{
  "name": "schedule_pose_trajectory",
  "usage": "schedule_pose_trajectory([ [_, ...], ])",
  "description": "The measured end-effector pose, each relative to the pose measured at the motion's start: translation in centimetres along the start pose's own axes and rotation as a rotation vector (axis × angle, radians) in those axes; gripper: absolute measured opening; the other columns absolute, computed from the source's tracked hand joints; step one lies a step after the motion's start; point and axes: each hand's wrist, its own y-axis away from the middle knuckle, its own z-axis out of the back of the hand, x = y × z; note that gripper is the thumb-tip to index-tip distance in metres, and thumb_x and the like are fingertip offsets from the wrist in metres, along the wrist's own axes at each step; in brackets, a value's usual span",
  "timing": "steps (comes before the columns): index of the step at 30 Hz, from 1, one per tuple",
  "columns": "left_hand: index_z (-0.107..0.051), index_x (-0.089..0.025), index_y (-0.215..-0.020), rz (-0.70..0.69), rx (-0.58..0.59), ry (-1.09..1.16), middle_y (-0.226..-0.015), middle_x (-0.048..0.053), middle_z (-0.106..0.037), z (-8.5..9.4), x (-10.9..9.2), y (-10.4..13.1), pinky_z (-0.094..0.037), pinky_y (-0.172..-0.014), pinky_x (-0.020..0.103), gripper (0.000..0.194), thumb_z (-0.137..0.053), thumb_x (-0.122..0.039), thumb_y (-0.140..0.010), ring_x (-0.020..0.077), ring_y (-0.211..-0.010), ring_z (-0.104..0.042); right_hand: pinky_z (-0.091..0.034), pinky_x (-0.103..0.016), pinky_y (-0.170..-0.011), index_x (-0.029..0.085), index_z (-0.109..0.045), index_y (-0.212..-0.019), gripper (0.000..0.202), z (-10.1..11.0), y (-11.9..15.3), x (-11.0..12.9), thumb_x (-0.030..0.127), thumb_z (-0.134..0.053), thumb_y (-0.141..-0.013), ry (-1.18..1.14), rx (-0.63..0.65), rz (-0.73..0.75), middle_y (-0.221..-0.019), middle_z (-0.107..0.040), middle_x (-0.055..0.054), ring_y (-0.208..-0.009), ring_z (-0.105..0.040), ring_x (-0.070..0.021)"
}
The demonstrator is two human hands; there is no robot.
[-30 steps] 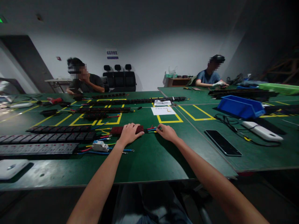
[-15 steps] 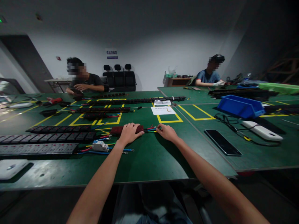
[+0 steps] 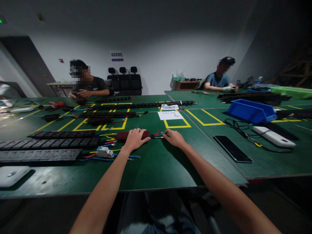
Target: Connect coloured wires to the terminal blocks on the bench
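Note:
My left hand (image 3: 136, 139) rests over a short dark red power strip (image 3: 120, 136), its fingers bent across the far edge and the thumb along the near side. Colored wires (image 3: 157, 136) come out of the strip's right end. At their tips, my right hand (image 3: 173, 137) is closed in a pinch; the wire ends between its fingers are hidden. More wires with ring terminals (image 3: 113, 142) lie left of the strip. Below them sits a grey-white circuit breaker (image 3: 104, 152) wired to a long strip.
Long black power strips (image 3: 48, 144) lie at the left, near a white device (image 3: 13, 175). A phone (image 3: 232, 149), a white power bank (image 3: 273, 136) with cable and a blue bin (image 3: 252, 111) stand right. Paper labels (image 3: 168, 115) lie ahead. Two co-workers sit across the table.
My hands, the dark red strip and its wires stay in place. Across the table, both co-workers have shifted their hands slightly.

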Motion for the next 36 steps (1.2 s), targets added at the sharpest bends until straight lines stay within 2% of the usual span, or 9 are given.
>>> schedule_pose_trajectory([
  [36, -0.058, -0.02, -0.139, 0.001, 0.003, 0.011, -0.125, 0.014, -0.065, -0.17, 0.17, -0.02, -0.041, -0.099, 0.043, 0.073, -0.036, -0.075, -0.097, 0.031, -0.115, -0.059, -0.028, -0.026, -0.06, 0.025, -0.068, -0.106, 0.026, 0.13, 0.09, 0.08, 0.045, -0.052, -0.101, 0.006, 0.0, 0.004, -0.086, -0.073, -0.003, -0.074, -0.064, -0.0186],
])
